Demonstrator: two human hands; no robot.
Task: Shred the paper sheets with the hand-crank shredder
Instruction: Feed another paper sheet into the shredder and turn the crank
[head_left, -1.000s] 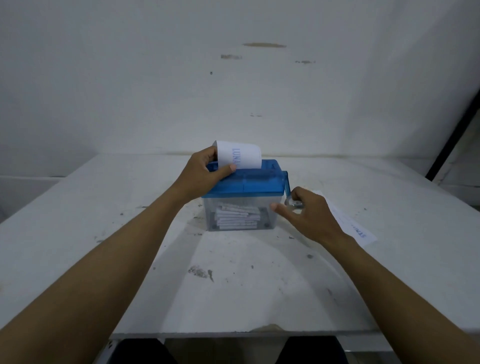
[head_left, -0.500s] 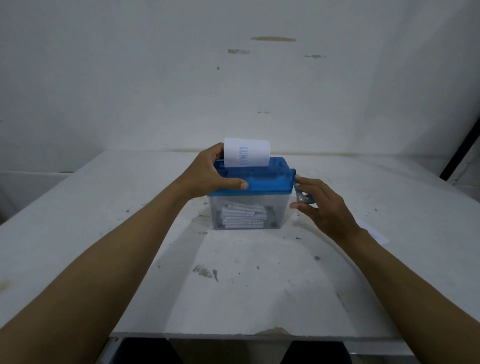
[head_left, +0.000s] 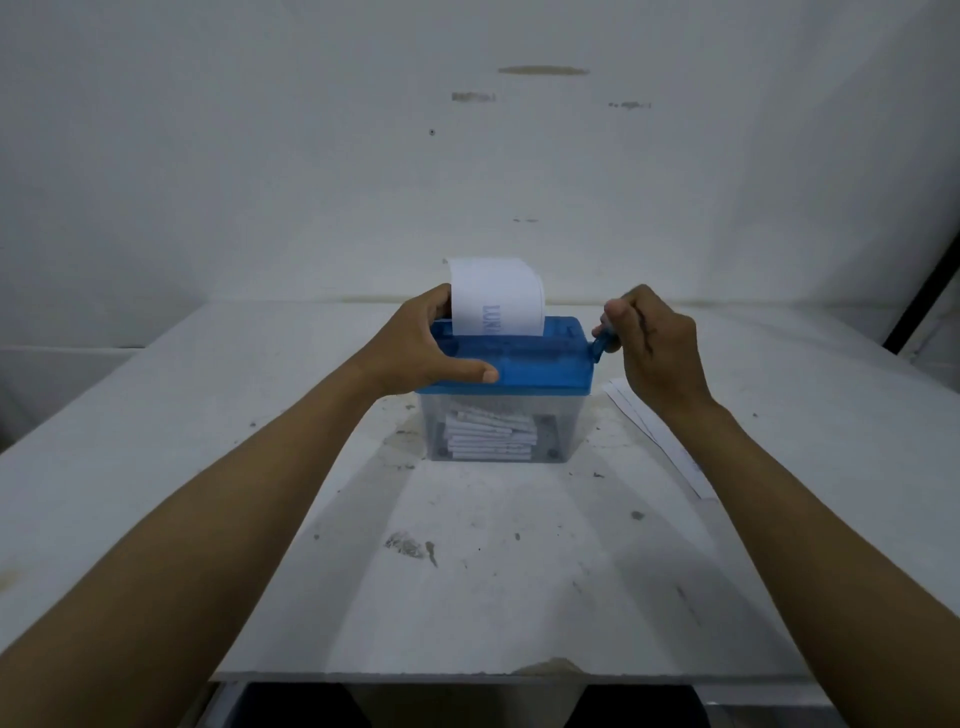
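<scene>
Mid-frame, left hand (head_left: 415, 348) clamps the shredder (head_left: 524, 366), right hand (head_left: 655, 345) curls round its crank (head_left: 602, 349); hurried turning may jam the sheet (head_left: 496, 299).

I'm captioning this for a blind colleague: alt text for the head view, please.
The left hand holds a blue-lidded hand-crank shredder while the right hand grips its crank. A paper sheet stands in the slot; strips lie in its clear bin.

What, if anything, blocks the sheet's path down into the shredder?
Nothing visible. The sheet stands in the lid slot. The left hand grips the lid beside it, the right hand holds the crank at the side, and the strips in the bin lie below the lid.
</scene>
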